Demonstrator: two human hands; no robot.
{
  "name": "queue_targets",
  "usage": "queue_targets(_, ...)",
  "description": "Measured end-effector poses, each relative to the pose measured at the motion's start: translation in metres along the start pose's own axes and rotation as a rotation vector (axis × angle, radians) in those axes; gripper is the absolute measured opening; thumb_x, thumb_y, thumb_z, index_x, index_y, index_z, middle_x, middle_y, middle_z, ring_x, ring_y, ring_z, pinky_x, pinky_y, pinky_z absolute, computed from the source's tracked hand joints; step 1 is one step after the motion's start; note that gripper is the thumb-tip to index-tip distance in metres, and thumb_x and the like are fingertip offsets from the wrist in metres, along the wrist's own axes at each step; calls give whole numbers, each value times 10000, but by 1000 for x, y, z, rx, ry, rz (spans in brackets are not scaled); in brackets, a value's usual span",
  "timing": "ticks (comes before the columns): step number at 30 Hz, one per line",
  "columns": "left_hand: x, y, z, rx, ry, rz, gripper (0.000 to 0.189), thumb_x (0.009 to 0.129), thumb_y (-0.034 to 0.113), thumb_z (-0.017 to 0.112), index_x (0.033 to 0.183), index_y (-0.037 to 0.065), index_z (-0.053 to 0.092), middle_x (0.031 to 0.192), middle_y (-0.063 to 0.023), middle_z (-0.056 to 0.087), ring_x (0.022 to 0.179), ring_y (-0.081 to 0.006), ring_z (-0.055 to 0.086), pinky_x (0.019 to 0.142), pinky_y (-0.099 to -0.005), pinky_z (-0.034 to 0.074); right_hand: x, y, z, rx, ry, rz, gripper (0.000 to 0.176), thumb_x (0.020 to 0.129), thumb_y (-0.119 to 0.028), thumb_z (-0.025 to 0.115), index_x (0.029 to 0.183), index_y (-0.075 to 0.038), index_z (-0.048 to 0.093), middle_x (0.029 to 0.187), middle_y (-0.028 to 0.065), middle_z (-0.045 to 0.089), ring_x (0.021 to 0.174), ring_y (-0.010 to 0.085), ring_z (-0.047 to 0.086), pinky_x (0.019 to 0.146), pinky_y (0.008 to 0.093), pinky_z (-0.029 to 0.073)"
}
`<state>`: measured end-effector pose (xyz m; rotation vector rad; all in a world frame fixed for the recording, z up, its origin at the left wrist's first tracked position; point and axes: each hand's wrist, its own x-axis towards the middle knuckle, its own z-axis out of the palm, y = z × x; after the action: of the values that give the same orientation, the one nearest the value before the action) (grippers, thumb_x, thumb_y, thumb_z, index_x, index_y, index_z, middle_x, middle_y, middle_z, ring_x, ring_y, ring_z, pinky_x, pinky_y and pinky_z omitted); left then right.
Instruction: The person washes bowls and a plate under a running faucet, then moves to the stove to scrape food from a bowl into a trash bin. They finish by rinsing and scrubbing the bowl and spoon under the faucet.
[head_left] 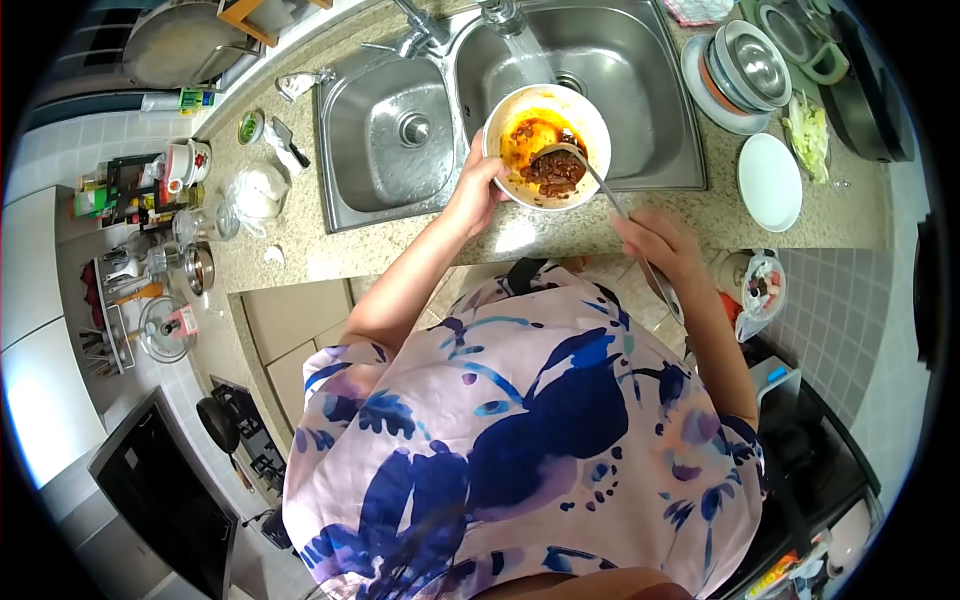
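My left hand (478,190) grips the left side of a white bowl (594,128), thumb over the rim. The bowl hangs above the front edge of the right sink basin. Inside lie dark red-brown chunks of food (556,178) in orange oily sauce, which also smears the wall. Wrapped round the long handle of a metal ladle (606,190) is my right hand (660,243). The ladle's head rests in the bowl among the chunks, partly hidden by them. Its handle end sticks out below my right hand.
Water runs from the tap (503,15) into the right sink basin (640,90), behind the bowl. Stacked bowls (755,65), a white plate (770,183) and leafy vegetable pieces (808,135) stand at right. A plastic bag (258,192) lies left of the left basin (375,170).
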<state>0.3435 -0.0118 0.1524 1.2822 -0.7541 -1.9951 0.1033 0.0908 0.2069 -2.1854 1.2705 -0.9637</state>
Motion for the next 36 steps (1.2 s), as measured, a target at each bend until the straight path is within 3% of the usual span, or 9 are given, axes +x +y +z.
queue_targets(3,-2,6,3,-2,21,16,689,670,86,421,1338,92,253,1032,-92,481,729,-114,503,484,-204,398,-4,-8,-2,4,-2,54,423,653,4,668,1063,-68,598,907,99,588,820,266,576,678,326,463)
queue_targets(6,4,3,-9,-4,-141,-49,720,662,77,423,1355,80,233,1160,-142,454,953,-183,539,607,-234,510,2,-13,3,-40,69,69,422,647,12,664,1059,-59,603,940,106,596,854,269,584,705,332,475)
queue_targets(17,18,18,-9,32,-304,37,727,675,100,447,1359,51,208,1143,-145,460,924,-166,553,606,-233,529,2,-35,-6,-126,13,-14,338,686,19,653,1020,-16,616,940,145,605,835,296,615,715,342,507)
queue_targets(19,25,11,-13,98,-299,51,735,684,106,453,1369,57,193,1157,-149,454,930,-174,553,628,-246,529,3,-32,-3,-173,116,50,462,610,82,640,1058,-19,598,986,143,587,865,293,586,719,329,488)
queue_targets(23,20,17,-7,248,-317,89,739,719,113,461,1391,73,157,1200,-163,438,997,-218,547,723,-303,531,11,-32,1,-279,150,81,515,606,76,648,1106,-22,570,950,142,585,822,296,585,695,338,485)
queue_targets(25,18,20,-1,183,-347,76,718,751,119,468,1392,74,149,1208,-166,435,1055,-245,531,758,-337,530,3,-29,6,-355,76,95,481,643,56,643,1110,-25,555,914,135,586,794,295,583,668,350,478)
queue_targets(27,22,14,-1,132,-301,77,585,799,90,462,1344,77,249,1181,-123,454,1004,-187,545,664,-279,556,0,-37,12,-336,77,140,414,679,37,631,1082,-27,561,915,134,589,793,297,583,660,352,475)
queue_targets(32,26,7,3,173,-264,80,556,850,108,475,1344,70,222,1176,-130,458,985,-198,568,669,-319,575,1,-53,31,-301,81,328,196,784,-7,580,979,-23,570,864,142,602,750,308,588,629,361,468)
queue_targets(36,26,0,8,207,-211,149,582,856,126,511,1347,69,204,1160,-121,471,969,-194,573,676,-324,572,17,-60,34,-44,176,571,98,839,-27,527,924,-6,569,761,160,590,657,324,577,592,356,458)
